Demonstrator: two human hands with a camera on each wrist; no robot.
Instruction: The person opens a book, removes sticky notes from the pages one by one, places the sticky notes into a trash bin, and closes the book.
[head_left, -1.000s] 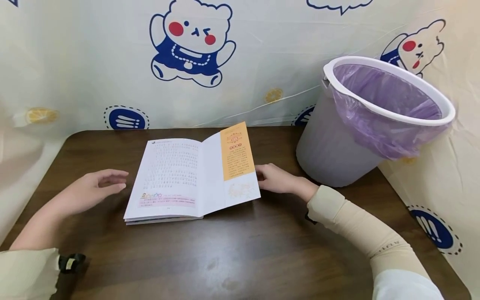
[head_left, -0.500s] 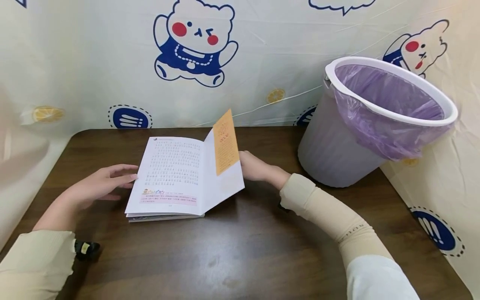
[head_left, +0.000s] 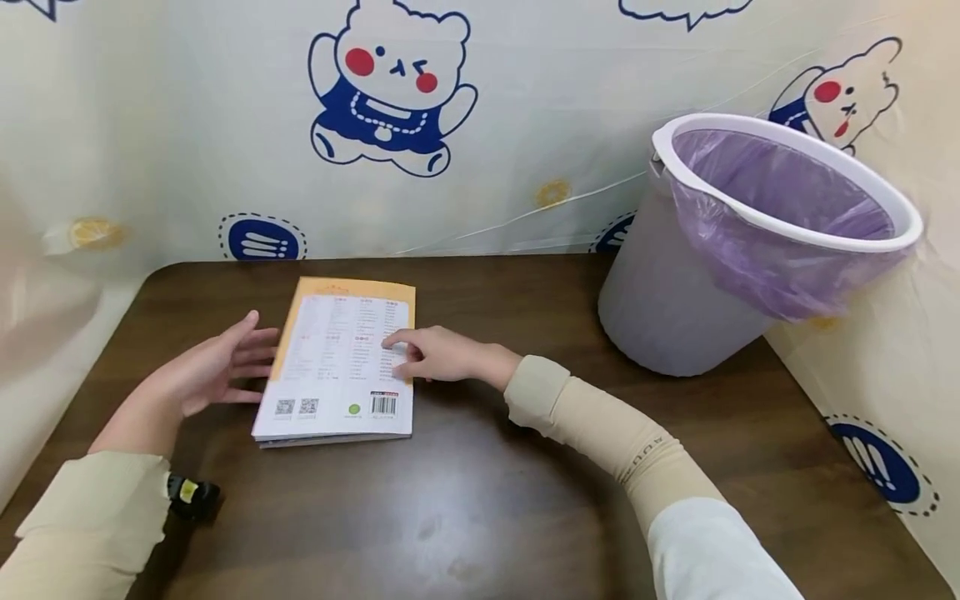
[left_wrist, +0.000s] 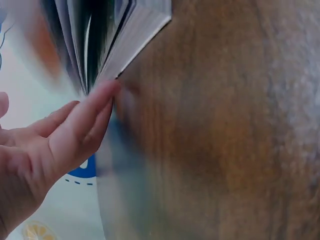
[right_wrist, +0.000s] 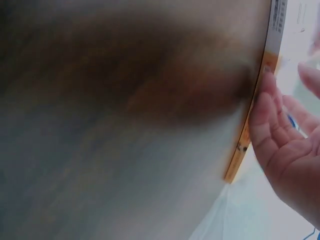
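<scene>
A thin paperback book [head_left: 337, 367] lies flat on the brown table with its back cover up, white with an orange border, a barcode and two QR codes. In the head view my left hand [head_left: 217, 367] is at its left side, thumb raised and fingers stretched toward the page edges. The left wrist view has fingertips of the left hand [left_wrist: 65, 135] against the page edges, which stand slightly fanned. My right hand [head_left: 442, 354] is at the spine side, index finger and thumb resting on the cover. From the right wrist, other fingers of the right hand [right_wrist: 285, 145] touch the orange spine [right_wrist: 245, 140].
A grey waste bin [head_left: 667, 292] with a white rim and a purple liner bag [head_left: 795, 267] stands at the table's back right. Behind the table [head_left: 465, 500] hangs a pale curtain [head_left: 540, 108] printed with cartoon bears.
The book was open with its cover lifted at the right; my right hand has swung it leftward and closed it. My left hand has moved right to the book's edge and turned thumb up.
</scene>
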